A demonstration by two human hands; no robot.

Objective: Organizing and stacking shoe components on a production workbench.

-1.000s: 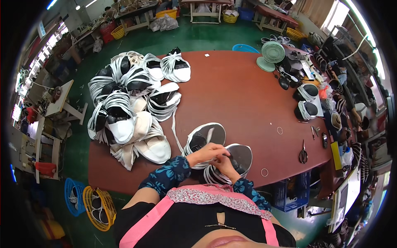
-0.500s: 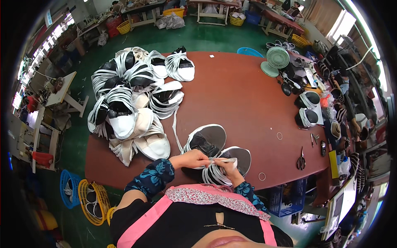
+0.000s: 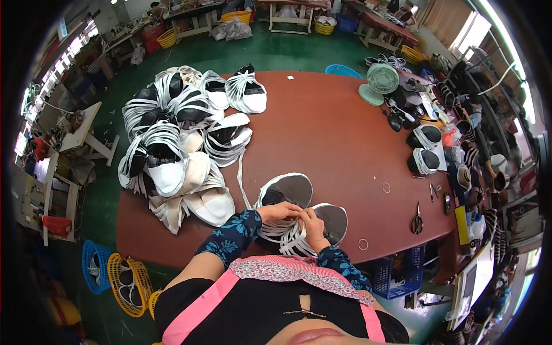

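Two strappy sandal uppers with grey insoles (image 3: 293, 188) lie side by side at the near edge of the reddish-brown table (image 3: 322, 132). My left hand (image 3: 280, 211) and my right hand (image 3: 312, 223) meet over them, fingers pinched on the white straps (image 3: 286, 234) that bunch up between the two soles. A loose white strap trails from there toward the pile on the left. The straps under my fingers are partly hidden.
A big heap of white and black sandal uppers (image 3: 178, 138) fills the table's left side. Scissors (image 3: 417, 217), small rings, a green fan (image 3: 379, 83) and more shoes crowd the right edge. Baskets (image 3: 129, 282) stand on the green floor at lower left.
My hands have closed together on the straps over the two soles; the left hand moved right toward the right hand. The view shifted slightly.
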